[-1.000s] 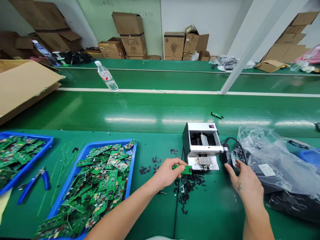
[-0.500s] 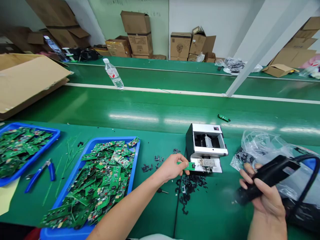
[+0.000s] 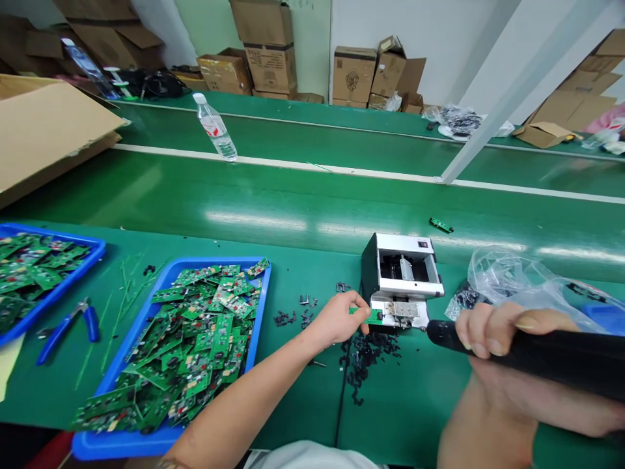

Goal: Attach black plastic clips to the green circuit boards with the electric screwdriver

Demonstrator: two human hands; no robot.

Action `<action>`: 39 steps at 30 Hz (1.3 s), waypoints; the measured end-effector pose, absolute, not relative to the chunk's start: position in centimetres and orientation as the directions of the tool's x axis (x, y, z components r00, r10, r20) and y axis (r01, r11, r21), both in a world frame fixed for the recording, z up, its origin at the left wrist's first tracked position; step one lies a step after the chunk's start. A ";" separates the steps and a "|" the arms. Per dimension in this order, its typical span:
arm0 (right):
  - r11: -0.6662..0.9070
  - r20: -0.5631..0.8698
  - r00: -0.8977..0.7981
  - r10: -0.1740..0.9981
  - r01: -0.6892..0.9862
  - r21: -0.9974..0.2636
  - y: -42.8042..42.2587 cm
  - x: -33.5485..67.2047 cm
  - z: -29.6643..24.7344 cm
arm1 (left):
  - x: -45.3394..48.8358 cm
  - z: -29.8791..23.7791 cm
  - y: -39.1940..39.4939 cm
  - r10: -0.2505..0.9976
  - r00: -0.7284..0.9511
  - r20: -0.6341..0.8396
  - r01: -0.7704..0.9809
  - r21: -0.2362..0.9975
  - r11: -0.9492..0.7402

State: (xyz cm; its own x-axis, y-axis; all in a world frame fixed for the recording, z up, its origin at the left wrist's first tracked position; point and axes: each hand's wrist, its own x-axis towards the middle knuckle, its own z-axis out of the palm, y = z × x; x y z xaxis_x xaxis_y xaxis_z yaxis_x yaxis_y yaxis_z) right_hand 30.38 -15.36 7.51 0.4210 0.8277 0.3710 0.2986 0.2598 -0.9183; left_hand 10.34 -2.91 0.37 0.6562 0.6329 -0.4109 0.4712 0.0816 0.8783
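My left hand point(image 3: 339, 320) pinches a small green circuit board point(image 3: 374, 316) against the metal fixture point(image 3: 403, 309) on the front of a white bench machine point(image 3: 405, 260). My right hand point(image 3: 498, 332) is wrapped around a black electric screwdriver point(image 3: 537, 352), held almost level. Its narrow tip sits just right of the fixture, close to the board but apart from it. A heap of small black plastic pieces point(image 3: 366, 358) lies on the green bench below the machine.
A blue tray point(image 3: 146, 443) piled with green circuit boards sits left of my arm, and a second point(image 3: 58, 273) lies beyond it beside blue-handled cutters point(image 3: 68, 335). A clear plastic bag point(image 3: 508, 273) lies to the right. Behind runs a green conveyor belt point(image 3: 244, 189).
My right hand has swung the black screwdriver down and left, its tip now beside the fixture. My left hand stays at the fixture with the board.
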 end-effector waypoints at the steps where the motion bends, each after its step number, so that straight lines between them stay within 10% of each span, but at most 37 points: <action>1: 0.429 0.472 0.398 0.786 0.198 -0.881 -14.5 29.8 7.6 | 10.3 0.5 -2.9 0.627 0.657 -0.418 0.477 0.875 0.084; 4: 0.639 0.602 0.337 0.724 0.005 -0.770 -12.5 28.8 7.4 | 10.3 0.8 -2.9 0.622 0.652 -0.435 0.494 0.865 0.087; 39: 0.598 0.573 0.249 0.781 -0.034 -0.801 -12.2 28.8 6.3 | 10.4 0.6 -3.1 0.635 0.678 -0.370 0.462 0.887 0.024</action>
